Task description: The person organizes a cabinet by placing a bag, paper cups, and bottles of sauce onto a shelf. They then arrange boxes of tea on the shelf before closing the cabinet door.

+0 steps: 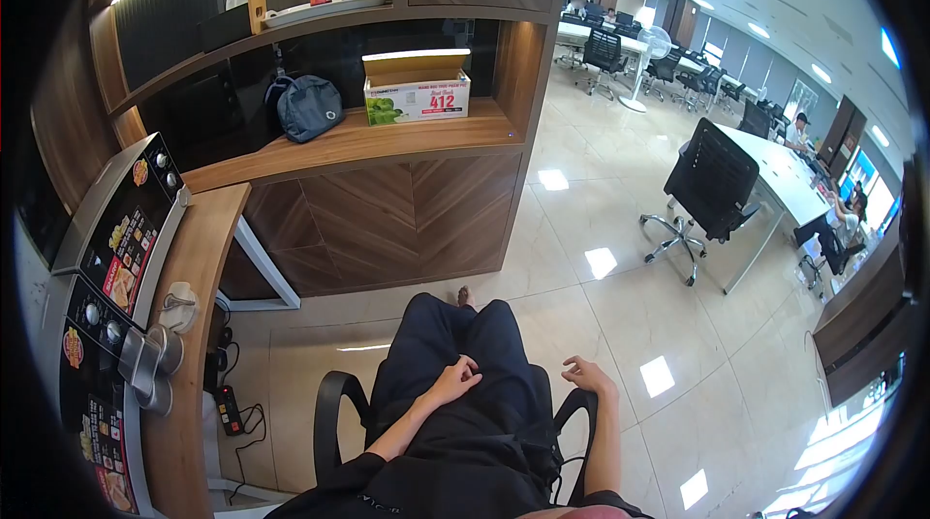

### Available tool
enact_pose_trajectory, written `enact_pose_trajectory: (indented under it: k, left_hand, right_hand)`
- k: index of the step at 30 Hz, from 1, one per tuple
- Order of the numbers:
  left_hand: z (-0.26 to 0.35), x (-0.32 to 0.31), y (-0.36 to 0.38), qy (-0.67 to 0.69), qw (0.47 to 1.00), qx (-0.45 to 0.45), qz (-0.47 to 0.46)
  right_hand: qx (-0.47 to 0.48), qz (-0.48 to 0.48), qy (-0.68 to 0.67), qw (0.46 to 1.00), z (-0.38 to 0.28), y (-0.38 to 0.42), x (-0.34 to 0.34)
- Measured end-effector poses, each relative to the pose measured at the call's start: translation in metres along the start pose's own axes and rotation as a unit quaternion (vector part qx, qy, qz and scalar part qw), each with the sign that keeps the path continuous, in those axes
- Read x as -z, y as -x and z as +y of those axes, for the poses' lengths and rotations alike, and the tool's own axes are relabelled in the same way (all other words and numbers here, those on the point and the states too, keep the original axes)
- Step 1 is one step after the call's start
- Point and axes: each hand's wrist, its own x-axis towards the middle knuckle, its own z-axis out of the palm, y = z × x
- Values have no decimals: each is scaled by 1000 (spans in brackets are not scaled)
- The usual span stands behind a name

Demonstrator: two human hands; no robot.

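I sit in an office chair with black armrests (336, 422), wearing dark trousers (499, 354). My left hand (455, 381) lies loosely on my lap, its fingers relaxed and apart, holding nothing. Over the front of the right armrest (578, 412) hangs my right hand (589, 376), fingers slightly bent and also without anything in them. One bare foot (466, 296) shows past my knees.
Left, microwaves (116, 248) and metal cups (150, 364) stand along a wooden counter (208, 277). Ahead, a shelf (387, 141) bears a backpack (308, 107) and a carton (418, 93). A power strip (229, 410) lies below. An office chair (712, 180) stands right; people sit farther off.
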Motion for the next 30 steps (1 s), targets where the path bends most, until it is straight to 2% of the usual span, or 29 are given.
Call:
enact_pose_trajectory:
  k: [30]
  left_hand:
    - [2, 0, 1, 4, 1000, 2, 3]
  right_hand:
    - [6, -2, -5, 1000, 0, 1, 0]
